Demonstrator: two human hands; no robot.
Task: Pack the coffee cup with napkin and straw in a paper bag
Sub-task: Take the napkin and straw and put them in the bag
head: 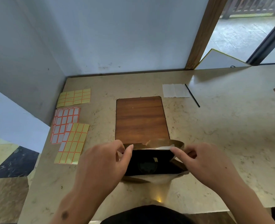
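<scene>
Paper bag [154, 143] looks thin and easily torn; left hand [101, 164] and right hand [203, 165] pinch its rim apart, cup [148, 166] between the fingers, napkin [175, 90] and straw [192, 95] beyond.

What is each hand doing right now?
Left hand: pinching the left rim of the paper bag.
Right hand: pinching the bag's right rim.

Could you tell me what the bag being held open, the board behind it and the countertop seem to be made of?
The bag looks like thin brown paper: matte, creased, with a small tear at its rim. The board shows dark wood grain with a slight sheen, though it could be veneer or laminate. The countertop looks like polished beige stone, veined and reflective; real or engineered, I cannot tell.
</scene>
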